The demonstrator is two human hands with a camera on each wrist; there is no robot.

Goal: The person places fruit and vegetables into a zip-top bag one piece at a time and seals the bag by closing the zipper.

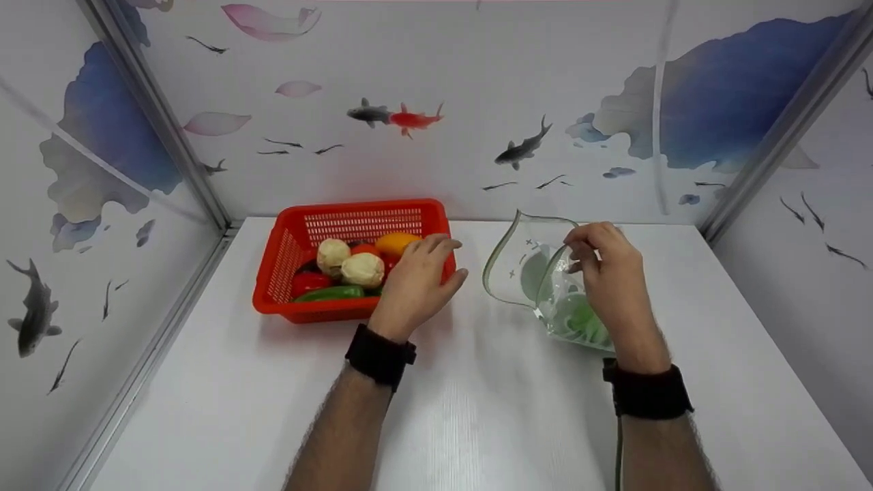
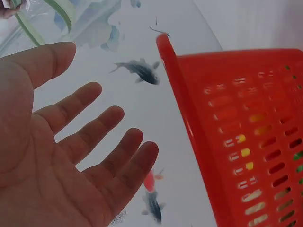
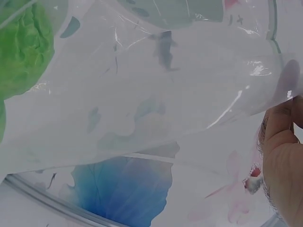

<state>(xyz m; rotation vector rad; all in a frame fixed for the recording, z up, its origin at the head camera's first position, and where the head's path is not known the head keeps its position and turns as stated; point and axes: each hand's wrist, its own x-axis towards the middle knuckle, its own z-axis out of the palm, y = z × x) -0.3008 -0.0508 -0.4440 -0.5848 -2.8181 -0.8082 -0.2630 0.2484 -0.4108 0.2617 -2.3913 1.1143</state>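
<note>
My right hand (image 1: pixel 612 273) pinches the rim of a clear plastic bag (image 1: pixel 518 273) with a green-edged mouth, which stands open on the table. Inside the bag lies a leafy green vegetable (image 1: pixel 585 322), also seen through the film in the right wrist view as a bright green mass (image 3: pixel 23 52). Over the right side of a red basket (image 1: pixel 286 300) hovers my left hand (image 1: pixel 421 283), its fingers spread and loosely bent with nothing in them. The left wrist view shows its bare palm (image 2: pixel 47 156) beside the basket wall (image 2: pixel 227 137).
Whitish round vegetables (image 1: pixel 363 270), a green pepper (image 1: pixel 331 294), an orange-yellow one (image 1: pixel 397 243) and red ones (image 1: pixel 310 281) fill the basket. Printed panels (image 1: pixel 436 68) enclose the white table (image 1: pixel 464 423) at the back and sides.
</note>
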